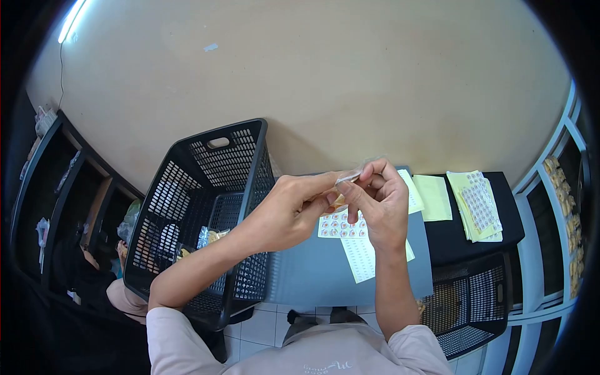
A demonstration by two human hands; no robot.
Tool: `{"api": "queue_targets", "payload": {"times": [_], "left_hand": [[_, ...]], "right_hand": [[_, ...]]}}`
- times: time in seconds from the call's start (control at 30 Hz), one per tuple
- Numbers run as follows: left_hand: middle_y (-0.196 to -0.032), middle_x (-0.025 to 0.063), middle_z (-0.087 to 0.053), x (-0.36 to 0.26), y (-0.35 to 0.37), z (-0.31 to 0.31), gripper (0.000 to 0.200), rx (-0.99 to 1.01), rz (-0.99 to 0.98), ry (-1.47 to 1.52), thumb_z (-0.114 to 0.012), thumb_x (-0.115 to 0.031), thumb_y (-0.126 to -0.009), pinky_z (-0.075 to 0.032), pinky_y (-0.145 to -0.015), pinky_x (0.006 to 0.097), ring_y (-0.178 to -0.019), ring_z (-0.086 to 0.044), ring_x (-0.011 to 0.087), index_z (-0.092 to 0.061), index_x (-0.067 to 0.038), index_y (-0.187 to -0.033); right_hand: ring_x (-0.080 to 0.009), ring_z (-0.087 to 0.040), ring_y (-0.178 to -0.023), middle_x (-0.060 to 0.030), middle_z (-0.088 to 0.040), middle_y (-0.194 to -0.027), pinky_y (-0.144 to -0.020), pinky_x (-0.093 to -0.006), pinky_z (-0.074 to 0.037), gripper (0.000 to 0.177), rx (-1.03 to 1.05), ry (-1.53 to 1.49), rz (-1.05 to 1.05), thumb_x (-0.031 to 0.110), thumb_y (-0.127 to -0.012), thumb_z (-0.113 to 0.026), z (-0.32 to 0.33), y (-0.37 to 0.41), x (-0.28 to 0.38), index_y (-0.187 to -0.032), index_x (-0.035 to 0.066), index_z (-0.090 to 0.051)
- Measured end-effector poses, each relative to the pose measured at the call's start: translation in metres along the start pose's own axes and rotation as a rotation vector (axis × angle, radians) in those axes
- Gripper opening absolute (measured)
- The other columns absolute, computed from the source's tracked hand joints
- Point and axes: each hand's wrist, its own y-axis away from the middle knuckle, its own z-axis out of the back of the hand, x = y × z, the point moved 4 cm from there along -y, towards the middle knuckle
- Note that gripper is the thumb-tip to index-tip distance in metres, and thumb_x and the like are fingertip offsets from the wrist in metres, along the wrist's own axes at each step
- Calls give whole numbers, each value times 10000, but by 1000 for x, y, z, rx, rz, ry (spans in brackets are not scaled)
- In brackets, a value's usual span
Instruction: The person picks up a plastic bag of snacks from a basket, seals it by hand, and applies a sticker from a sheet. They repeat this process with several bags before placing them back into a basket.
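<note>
Over the grey table, my left hand and my right hand meet with fingers pinched on a small clear plastic packet. Something yellowish shows between the fingers, mostly hidden by them. Below the hands lie a sheet of round red-and-white stickers and a sheet with small print. Part of another sticker sheet shows behind my right hand.
A large black crate with some packets inside stands at the left. Yellow sheets and a sticker stack lie at the right, above a lower black crate. Shelves flank both sides. Part of another person shows at far left.
</note>
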Motion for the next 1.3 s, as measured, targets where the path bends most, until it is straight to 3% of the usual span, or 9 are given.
{"api": "queue_targets", "payload": {"times": [0.2,0.37,0.6,0.67,0.7,0.8,0.87,1.17,1.3], "left_hand": [[-889,145,-682,-19,31,-5,373,70,16,-146,-435,123,-878,-546,-832,309,-870,-678,166,-613,36,-1194],[-888,216,-681,-75,85,-31,350,8,-191,-55,-495,133,-826,-520,-649,285,-733,-681,227,-640,51,-1133],[-972,226,-696,-112,204,-57,379,2,-146,-189,-540,150,-777,-534,-625,291,-748,-709,256,-655,40,-1121],[-973,218,-700,-107,236,-77,362,53,-16,-179,-556,142,-765,-545,-643,291,-752,-713,263,-663,45,-1097],[-968,214,-702,-101,251,-87,352,97,54,-166,-563,138,-761,-550,-654,291,-760,-716,265,-666,48,-1086],[-918,204,-705,-68,294,-122,264,113,180,76,-554,86,-844,-560,-644,281,-740,-714,227,-661,76,-1085],[-875,197,-704,-57,315,-144,219,118,281,179,-538,31,-911,-567,-638,272,-738,-709,198,-666,79,-1082],[-896,156,-693,-10,334,-232,266,45,411,553,-500,-120,-1000,-609,-663,286,-790,-705,206,-659,87,-1054],[-1020,175,-672,-6,303,-280,373,143,491,667,-433,-250,-1036,-608,-683,318,-935,-685,236,-613,47,-1170]], "right_hand": [[-69,-522,-448,-72,-633,-654,-403,-199,-382,226,-6,-4,-10,101,-897,-691,0,44,21,-878,62,-469],[-22,-354,-339,22,-479,-440,-343,-211,-214,215,-209,94,5,117,-919,-658,25,129,52,-861,66,-458],[16,-306,-514,101,-415,-585,-472,-165,-254,245,-198,310,-34,98,-802,-781,49,273,40,-822,56,-541],[3,-343,-519,36,-502,-774,-477,-154,-309,304,-139,198,-37,48,-747,-809,36,304,25,-954,57,-586],[-9,-463,-529,-5,-575,-869,-470,-172,-373,412,-60,211,-161,46,-740,-814,26,317,30,-1086,28,-590],[-77,-599,-539,-84,-660,-898,-467,-211,-450,407,59,256,-333,52,-781,-775,1,346,38,-1152,-1,-616],[-129,-660,-549,-147,-717,-925,-479,-216,-507,326,431,385,-413,16,-828,-707,-10,369,27,-1149,-22,-658],[-139,-658,-537,-147,-717,-774,-440,-227,-513,198,177,486,-633,88,-888,-649,33,425,32,-1025,-40,-714],[-126,-670,-594,-144,-709,-771,-459,-232,-532,182,107,506,-644,53,-887,-633,90,430,43,-1011,-54,-713]]}}
